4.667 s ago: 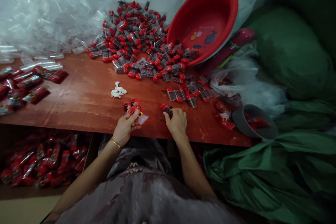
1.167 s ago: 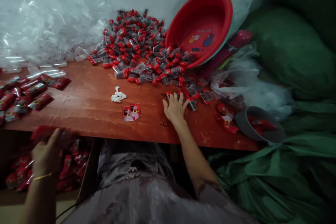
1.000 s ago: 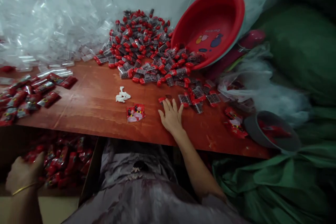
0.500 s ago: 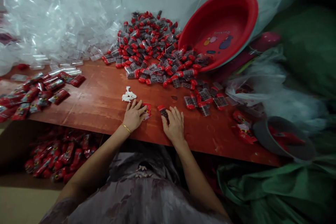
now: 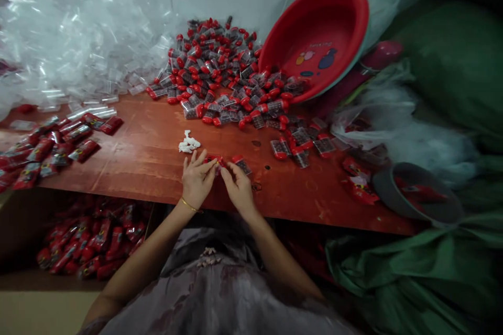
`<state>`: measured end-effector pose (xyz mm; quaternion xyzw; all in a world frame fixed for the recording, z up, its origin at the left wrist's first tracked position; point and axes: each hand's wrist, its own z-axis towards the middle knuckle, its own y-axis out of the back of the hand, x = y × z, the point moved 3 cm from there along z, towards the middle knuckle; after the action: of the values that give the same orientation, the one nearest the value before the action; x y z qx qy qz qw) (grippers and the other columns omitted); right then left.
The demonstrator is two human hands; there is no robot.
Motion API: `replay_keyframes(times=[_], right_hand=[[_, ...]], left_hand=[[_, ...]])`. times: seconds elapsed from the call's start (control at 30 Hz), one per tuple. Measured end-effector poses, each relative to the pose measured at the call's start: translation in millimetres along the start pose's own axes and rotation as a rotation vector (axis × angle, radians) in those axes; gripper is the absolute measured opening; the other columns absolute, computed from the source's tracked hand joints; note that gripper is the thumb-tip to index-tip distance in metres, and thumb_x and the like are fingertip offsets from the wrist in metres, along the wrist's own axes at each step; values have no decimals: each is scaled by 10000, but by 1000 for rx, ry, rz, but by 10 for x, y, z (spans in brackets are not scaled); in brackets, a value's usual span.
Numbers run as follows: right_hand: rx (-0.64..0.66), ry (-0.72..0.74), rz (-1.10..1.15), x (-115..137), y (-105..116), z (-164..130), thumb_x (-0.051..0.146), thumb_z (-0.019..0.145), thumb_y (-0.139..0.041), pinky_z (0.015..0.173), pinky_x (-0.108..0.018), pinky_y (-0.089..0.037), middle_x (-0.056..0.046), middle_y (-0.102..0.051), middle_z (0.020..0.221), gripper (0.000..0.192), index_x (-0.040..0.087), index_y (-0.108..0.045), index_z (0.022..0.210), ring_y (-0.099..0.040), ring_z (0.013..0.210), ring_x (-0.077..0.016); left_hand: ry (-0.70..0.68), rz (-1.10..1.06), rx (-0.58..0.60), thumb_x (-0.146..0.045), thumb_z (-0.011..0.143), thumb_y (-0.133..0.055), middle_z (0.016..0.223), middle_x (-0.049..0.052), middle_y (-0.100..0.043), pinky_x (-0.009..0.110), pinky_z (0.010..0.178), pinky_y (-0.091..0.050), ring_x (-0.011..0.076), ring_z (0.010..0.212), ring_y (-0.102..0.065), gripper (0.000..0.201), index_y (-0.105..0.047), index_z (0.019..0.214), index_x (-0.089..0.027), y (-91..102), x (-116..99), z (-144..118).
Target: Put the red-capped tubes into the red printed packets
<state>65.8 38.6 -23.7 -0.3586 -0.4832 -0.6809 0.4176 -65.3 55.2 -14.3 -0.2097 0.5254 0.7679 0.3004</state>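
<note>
Both hands meet mid-frame: left hand and right hand fingers pinching a red packet over the counter.

Glossy plastic basin, worn wooden table

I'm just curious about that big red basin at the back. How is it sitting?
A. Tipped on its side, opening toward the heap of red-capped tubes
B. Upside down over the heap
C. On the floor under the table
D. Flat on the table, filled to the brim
A. The red basin leans on its side, its inside facing the heap of red-capped tubes on the table.
</note>
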Motion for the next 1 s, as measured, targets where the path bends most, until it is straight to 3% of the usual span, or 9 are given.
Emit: replay_keyframes(times=[0.1,0.2,0.4,0.53,0.7,0.8,0.87,0.93,1.0], right_hand=[[30,-130,255,12,-45,59,428,862,-479,616,-229,-428,6,-611,698,301,179,-628,782,-533,645,-126],[-16,-159,258,10,6,76,430,850,-476,520,-206,-340,50,-437,550,348,184,-498,605,-392,531,-89],[-23,-85,82,-41,57,30,416,868,-425,479,-216,-283,55,-356,510,378,206,-373,557,-340,492,-87],[-17,-35,-62,-85,50,79,397,887,-386,500,-226,-311,38,-423,516,377,208,-405,562,-382,505,-100],[-146,-68,-129,-132,163,273,395,888,-386,538,-232,-342,19,-506,520,379,205,-450,567,-461,514,-111],[-144,-121,-48,-156,184,322,426,878,-410,508,-222,-342,34,-490,467,396,205,-453,553,-460,466,-105],[-138,-110,-28,-154,173,303,433,875,-418,498,-220,-340,39,-480,464,396,204,-456,554,-449,458,-101],[-156,-96,-36,-150,169,258,426,879,-409,500,-220,-340,39,-475,476,391,204,-460,561,-443,468,-100],[-183,-95,-44,-147,183,205,422,886,-398,505,-222,-340,37,-468,486,398,205,-448,556,-437,481,-99]], left_hand=[[101,-272,14,-325,829,-570,1294,70,-583,482,1084,-299,264,1272,-460,292,-678,1092,-261,1,-76,-50],[355,-678,35,-415,781,-620,1216,101,-634,368,960,-455,234,1120,-585,470,-611,1191,-186,-30,-82,-92],[732,-1072,243,-469,562,-773,743,47,-696,234,548,-499,122,585,-601,441,-703,826,-123,-71,-124,-87],[565,-835,182,-423,590,-754,598,-5,-642,214,553,-450,105,552,-544,306,-692,663,-133,-55,-27,-22],[330,-298,237,-469,769,-591,657,27,-686,255,637,-460,171,658,-616,328,-715,743,-166,-52,104,92],[165,53,224,-397,803,-566,989,128,-709,376,849,-455,282,968,-633,304,-706,923,-155,-84,119,241],[61,191,169,-329,794,-579,1290,200,-557,470,1007,-344,341,1232,-475,408,-623,1141,-120,-123,109,341],[4,202,105,-325,814,-544,1428,232,-389,518,1074,-241,345,1345,-327,531,-502,1284,-81,-141,96,404],[-26,108,38,-353,865,-457,1444,216,-371,505,1094,-217,310,1360,-310,509,-487,1295,-83,-100,67,406]])
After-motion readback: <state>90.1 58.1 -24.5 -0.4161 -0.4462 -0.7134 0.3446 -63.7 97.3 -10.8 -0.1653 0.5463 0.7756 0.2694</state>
